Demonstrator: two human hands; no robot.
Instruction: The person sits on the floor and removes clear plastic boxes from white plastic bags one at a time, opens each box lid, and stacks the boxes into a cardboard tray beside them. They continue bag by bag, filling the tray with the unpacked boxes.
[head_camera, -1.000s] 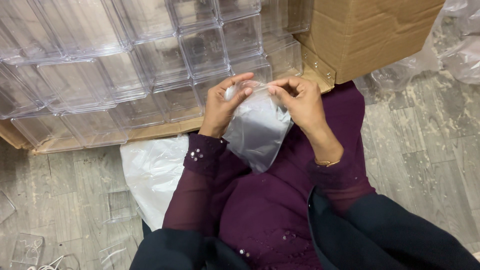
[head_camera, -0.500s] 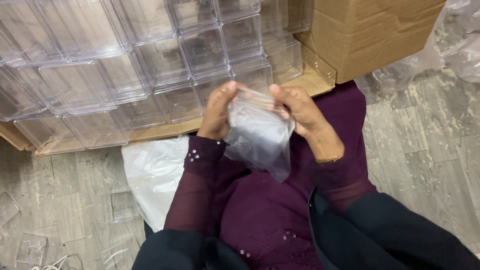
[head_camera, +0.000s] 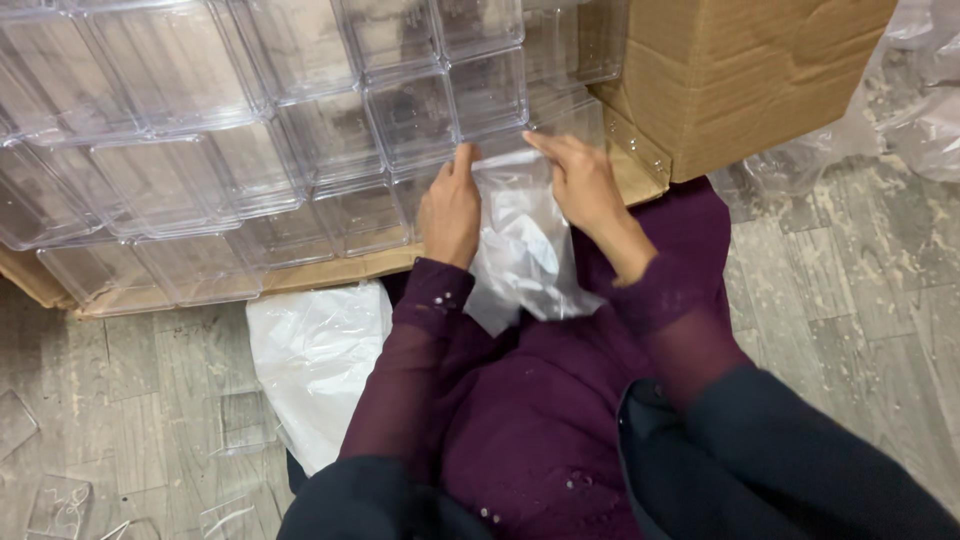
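Both my hands hold a small clear plastic bag (head_camera: 525, 245) by its top edge, stretched between them over my lap. My left hand (head_camera: 450, 210) pinches the bag's left corner. My right hand (head_camera: 585, 185) pinches the right corner, fingers pointing toward the clear boxes. The bag hangs crumpled down onto my purple sleeves and dress. Just beyond my fingertips lie several clear plastic boxes (head_camera: 330, 130) in rows on flattened cardboard (head_camera: 330, 272).
A brown cardboard box (head_camera: 745, 75) stands at the upper right, close to my right hand. White plastic sheeting (head_camera: 315, 360) lies on the grey wood-pattern floor by my left arm. Loose clear lids (head_camera: 55, 500) and crumpled clear film (head_camera: 920, 110) lie at the floor's edges.
My hands have moved forward toward the clear boxes with the bag. The bag's top has been pulled wider between them, and it now hangs lower and more crumpled.
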